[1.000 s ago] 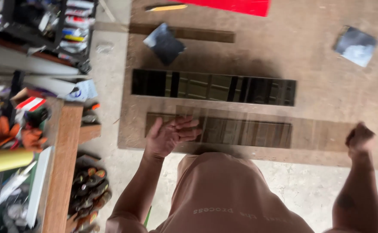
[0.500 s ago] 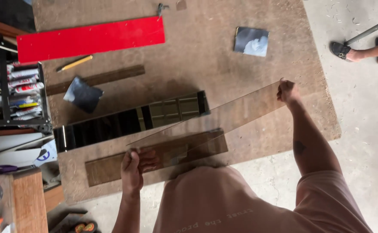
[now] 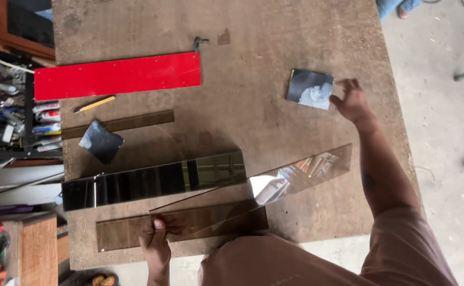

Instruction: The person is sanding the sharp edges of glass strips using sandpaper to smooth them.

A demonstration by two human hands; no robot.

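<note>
Our left hand (image 3: 156, 241) is closed in a pinch grip on the near end of a long, clear glass strip (image 3: 295, 173), thumb on top, and the strip runs from there up and to the right, lifted at a slant above the bench (image 3: 274, 32). Our right hand (image 3: 352, 100) is off the strip, fingers loosely spread and holding nothing, touching or just beside the edge of a small dark square piece (image 3: 310, 88).

We judge the strip stiff but brittle, with slippery faces and keen edges; held by one end alone it will likely sag and strain, so a hold on both long edges nearer the middle looks safer.

Under it lie a tinted brown strip (image 3: 137, 233) and a dark mirrored strip (image 3: 152, 181). Further off are another dark scrap (image 3: 101, 141), a narrow brown strip (image 3: 118, 124), a yellow pencil (image 3: 94, 104) and a red panel (image 3: 118, 76).
</note>
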